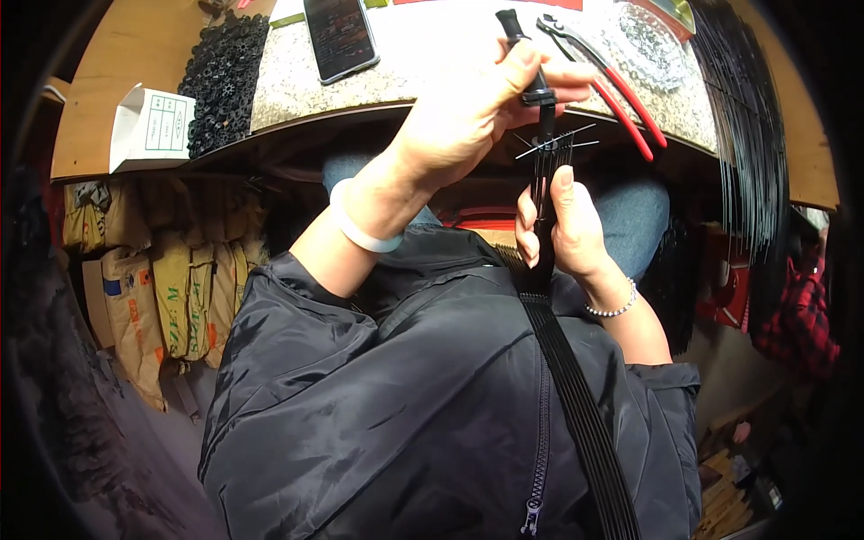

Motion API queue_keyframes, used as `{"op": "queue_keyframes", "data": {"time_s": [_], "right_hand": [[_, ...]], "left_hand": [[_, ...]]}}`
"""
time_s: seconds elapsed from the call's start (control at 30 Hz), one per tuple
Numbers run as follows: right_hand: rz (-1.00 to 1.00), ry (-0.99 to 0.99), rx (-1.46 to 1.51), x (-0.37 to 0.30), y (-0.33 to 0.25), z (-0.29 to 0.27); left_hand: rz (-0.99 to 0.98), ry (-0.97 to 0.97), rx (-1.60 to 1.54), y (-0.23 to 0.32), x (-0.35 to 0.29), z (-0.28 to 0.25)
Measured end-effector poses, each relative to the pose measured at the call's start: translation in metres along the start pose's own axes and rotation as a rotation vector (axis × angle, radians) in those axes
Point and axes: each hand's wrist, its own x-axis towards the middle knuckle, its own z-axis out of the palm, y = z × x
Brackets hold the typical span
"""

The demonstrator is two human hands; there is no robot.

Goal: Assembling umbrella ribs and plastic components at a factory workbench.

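Observation:
What looks like an umbrella frame, a long bundle of thin black ribs (580, 387), runs from near my chest down over my dark jacket. My right hand (576, 225) is closed around the upper part of this bundle, thumb up along its side. My left hand (468, 121) grips the black shaft piece (538, 94) above it, with the thumb on one side and fingers partly behind. Between the hands, several thin wire ends (583, 144) splay outward below a black collar. The inner side of the left hand's grip is partly hidden.
On the speckled tabletop (297, 103) are a phone (340, 40), red-handled pliers (630, 103) and a clear glass dish (643, 45). Long black rods (738, 117) overhang at right. A heap of small black parts (225, 81) and a white box (153, 126) lie left; sacks (180, 288) stand below.

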Motion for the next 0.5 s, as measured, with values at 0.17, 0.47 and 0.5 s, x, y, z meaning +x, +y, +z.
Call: {"op": "queue_keyframes", "data": {"time_s": [0.17,0.47,0.5], "right_hand": [[-0.004,0.025,0.024,0.0003,0.0004,-0.0010],[0.005,0.038,0.044,0.0014,-0.0004,0.0000],[-0.005,0.043,0.024,0.0012,-0.0006,0.0010]], "left_hand": [[-0.058,-0.045,0.096,-0.0049,-0.0010,-0.0029],[-0.060,-0.009,0.146,-0.0036,-0.0047,-0.0024],[-0.051,0.002,0.140,-0.0038,-0.0050,-0.0018]]}}
